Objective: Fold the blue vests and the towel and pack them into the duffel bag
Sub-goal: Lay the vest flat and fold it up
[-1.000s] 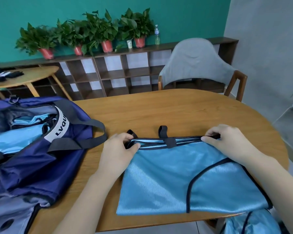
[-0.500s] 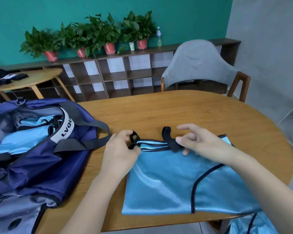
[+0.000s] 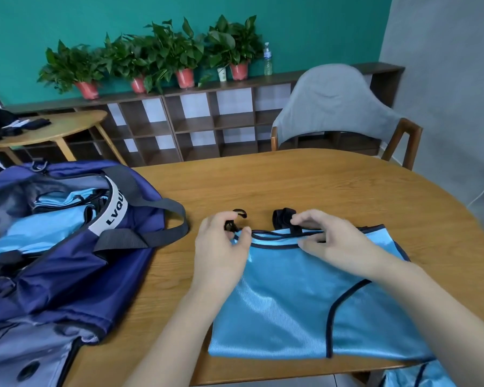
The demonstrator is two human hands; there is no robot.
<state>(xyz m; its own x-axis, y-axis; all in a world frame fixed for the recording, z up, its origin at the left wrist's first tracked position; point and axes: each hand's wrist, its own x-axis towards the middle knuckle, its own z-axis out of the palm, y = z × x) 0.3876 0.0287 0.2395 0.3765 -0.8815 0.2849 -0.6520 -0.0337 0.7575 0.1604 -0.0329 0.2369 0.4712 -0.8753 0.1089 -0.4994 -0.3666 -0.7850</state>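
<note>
Wooden table (image 3: 305, 185) bears navy duffel bag (image 3: 76, 263) lettered "LVQU".

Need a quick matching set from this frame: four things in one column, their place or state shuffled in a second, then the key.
Things:
1. duffel bag
2. blue vest
3. water bottle
4. grey chair

Places or states:
A. upright on the shelf top, beside the potted plants
B. lying flat at the table's near edge, both hands at its dark straps
C. unzipped on the left of the table, light blue cloth inside
D. behind the far side of the table

Pairs: 1-C, 2-B, 3-A, 4-D
</note>
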